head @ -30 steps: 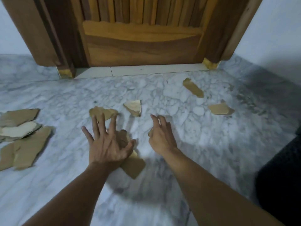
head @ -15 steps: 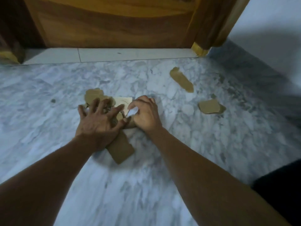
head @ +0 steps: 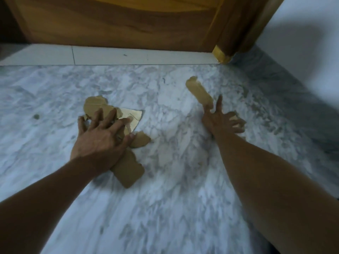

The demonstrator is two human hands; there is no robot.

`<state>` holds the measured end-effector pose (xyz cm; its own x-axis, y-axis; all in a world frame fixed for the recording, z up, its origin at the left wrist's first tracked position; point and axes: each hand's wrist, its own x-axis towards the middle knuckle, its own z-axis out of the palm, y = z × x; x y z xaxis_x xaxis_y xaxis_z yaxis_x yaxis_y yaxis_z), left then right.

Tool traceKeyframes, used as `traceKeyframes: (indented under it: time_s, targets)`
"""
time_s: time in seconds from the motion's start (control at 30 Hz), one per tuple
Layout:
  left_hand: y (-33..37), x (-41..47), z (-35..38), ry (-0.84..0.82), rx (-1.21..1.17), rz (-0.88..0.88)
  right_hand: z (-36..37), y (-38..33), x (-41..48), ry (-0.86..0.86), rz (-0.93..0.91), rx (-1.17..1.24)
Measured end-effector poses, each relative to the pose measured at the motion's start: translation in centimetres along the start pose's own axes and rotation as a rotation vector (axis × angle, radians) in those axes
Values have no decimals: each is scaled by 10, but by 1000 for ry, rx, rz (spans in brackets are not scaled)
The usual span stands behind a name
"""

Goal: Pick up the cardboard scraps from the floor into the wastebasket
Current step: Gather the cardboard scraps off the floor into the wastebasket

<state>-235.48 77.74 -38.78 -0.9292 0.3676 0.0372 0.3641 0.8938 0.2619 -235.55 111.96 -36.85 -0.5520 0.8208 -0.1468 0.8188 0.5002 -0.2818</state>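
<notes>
Marble floor (head: 174,208) runs up to a wooden door (head: 119,21). Toward the person from that door, the left hand (head: 100,138) lies flat, fingers spread, pressing a pile of cardboard scraps (head: 128,169). Right of the pile, the right hand (head: 219,120) splays open over a small scrap (head: 233,118), seemingly not gripping yet; a long scrap (head: 199,92) lies just beyond its fingertips. No wastebasket shows. Lifting the loose pile one-handed could let pieces slide out.
</notes>
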Motion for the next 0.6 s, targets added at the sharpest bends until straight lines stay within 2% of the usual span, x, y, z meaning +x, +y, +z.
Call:
traceKeyframes:
  time_s: [0.2, 0.43, 0.6]
  targets:
    - [0, 0, 1, 30, -17, 13, 0, -40, -26, -198, -205, -81]
    - [15, -30, 2, 39, -59, -67, 7, -7, -103, -280, -560, -95]
    - [46, -99, 1, 32, -34, -117, 9, 20, -181, -361, -692, -69]
